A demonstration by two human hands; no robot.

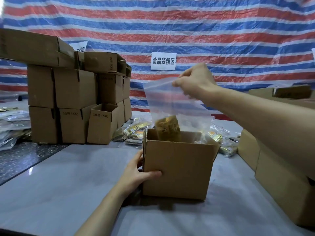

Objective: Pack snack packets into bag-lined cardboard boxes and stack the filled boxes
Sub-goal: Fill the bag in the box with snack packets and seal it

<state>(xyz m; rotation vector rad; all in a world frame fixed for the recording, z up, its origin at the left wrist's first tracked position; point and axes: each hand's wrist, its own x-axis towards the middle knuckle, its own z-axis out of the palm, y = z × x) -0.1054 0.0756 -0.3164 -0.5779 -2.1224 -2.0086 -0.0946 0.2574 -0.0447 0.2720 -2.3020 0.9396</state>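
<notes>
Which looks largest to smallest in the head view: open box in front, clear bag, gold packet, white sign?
1. open box
2. clear bag
3. gold packet and white sign look alike, so unranked: the sign hangs farther away.

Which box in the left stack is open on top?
The front box at the stack's bottom right, next to the packets: its top stands open, while the others look closed.

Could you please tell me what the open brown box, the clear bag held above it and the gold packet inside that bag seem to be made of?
Open brown box: matte cardboard, likely corrugated; stiff folded flaps.
Clear bag: thin glossy plastic film; see-through and creased.
Gold packet: probably metallised foil or plastic laminate; it glints, though blurred.
</notes>
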